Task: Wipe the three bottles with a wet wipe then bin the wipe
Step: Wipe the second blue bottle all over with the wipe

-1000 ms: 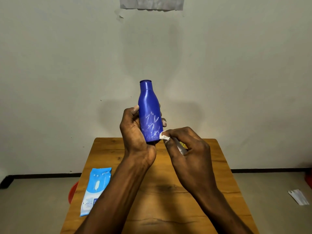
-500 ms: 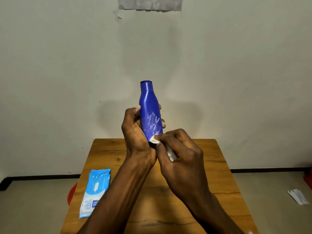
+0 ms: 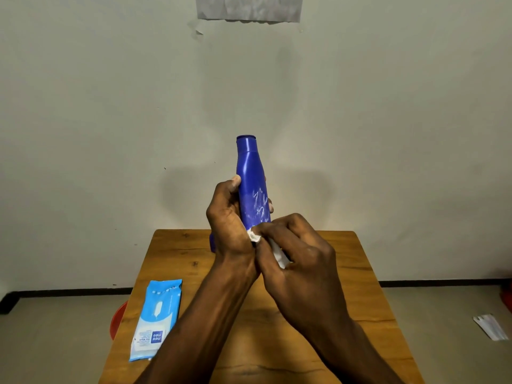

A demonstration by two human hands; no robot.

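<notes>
Above one table [image 3: 180, 245], left hand [image 3: 230, 225] grips one blue bottle [image 3: 250, 173]; right hand [image 3: 299, 261] pinches one wipe [image 3: 254, 236].

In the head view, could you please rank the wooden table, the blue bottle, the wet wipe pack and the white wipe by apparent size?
1. Wooden table, by far the largest.
2. and 3. Blue bottle and wet wipe pack look about alike; the bottle is partly hidden by the left hand, so I won't rank them.
4. White wipe, mostly hidden in the right hand.

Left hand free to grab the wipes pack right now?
Probably not. The left hand is wrapped around the blue bottle, held up off the table. The wipes pack lies uncovered near that side, but the bottle must go down first.
</notes>
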